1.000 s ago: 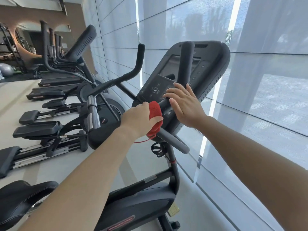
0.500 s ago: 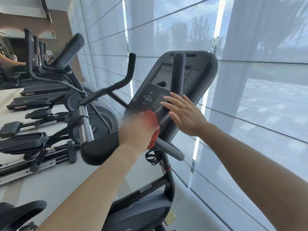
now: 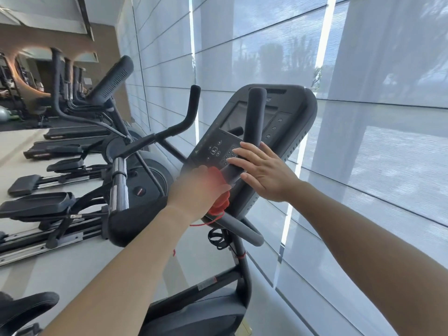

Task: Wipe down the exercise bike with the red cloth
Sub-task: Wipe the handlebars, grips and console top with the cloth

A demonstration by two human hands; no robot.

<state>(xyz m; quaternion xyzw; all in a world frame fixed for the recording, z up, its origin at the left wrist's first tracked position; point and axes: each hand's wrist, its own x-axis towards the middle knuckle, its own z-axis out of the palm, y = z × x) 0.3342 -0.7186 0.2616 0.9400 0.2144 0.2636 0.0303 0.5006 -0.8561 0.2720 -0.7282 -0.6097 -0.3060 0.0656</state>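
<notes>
Red cloth (image 3: 219, 202): one, bunched in the left hand and pressed against the lower edge of the console, with one loose thread trailing beneath it.
Left hand (image 3: 197, 192): one, smeared by motion, its fingers closed round the red cloth.
Right hand (image 3: 264, 173): one, fingers straight and a little apart, laid flat on the keypad and on the bar that crosses it, holding nothing.
Exercise bike (image 3: 194, 309): one, nearest the camera, dark grey, standing beside the window blinds (image 3: 363, 69).
Console (image 3: 295, 132): one, tilted back, with a screen above and a keypad below.
Upright grips (image 3: 255, 110): two, one in front of the screen and one out to the left.
Holder (image 3: 217, 238): one black wire cage on the post under the console.
Red tie (image 3: 241, 255): one, wrapped round the post just below the holder.
Saddle (image 3: 26, 309): one, at the lower left corner.
Other machines (image 3: 145, 180): a row to the left along the blinds, perhaps four; the far ones blur together.
</notes>
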